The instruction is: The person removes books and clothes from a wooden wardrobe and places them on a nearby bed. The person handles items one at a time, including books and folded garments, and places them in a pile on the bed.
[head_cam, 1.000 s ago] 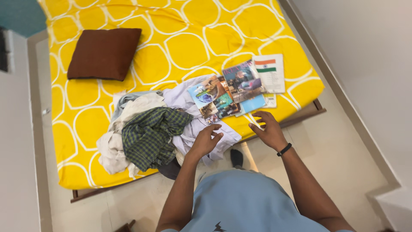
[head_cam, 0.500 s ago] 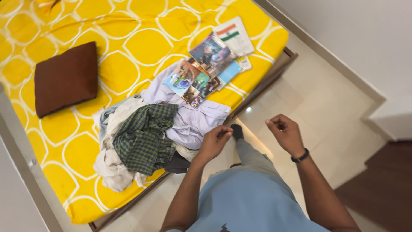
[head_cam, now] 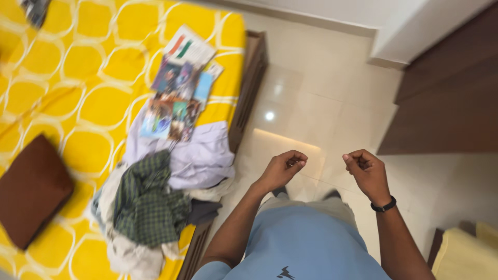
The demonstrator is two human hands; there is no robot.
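My left hand (head_cam: 282,168) and my right hand (head_cam: 367,172) hang in front of me over the pale tiled floor (head_cam: 311,103), both curled into loose fists with nothing in them. A black band sits on my right wrist. To my left stands a bed with a yellow patterned sheet (head_cam: 78,78). On it lie a heap of clothes with a green checked shirt (head_cam: 148,199) on top and a lilac garment (head_cam: 199,155), and beyond them several books and magazines (head_cam: 176,93). Both hands are away from the bed.
A brown cushion (head_cam: 31,189) lies on the bed's left side. A dark wooden door or panel (head_cam: 446,98) stands at the right, a white wall beyond it. Something pale yellow (head_cam: 467,254) shows at the lower right corner.
I have turned to the right, away from the bed. Both hands have pulled back from the clothes and books and closed into fists over the floor.
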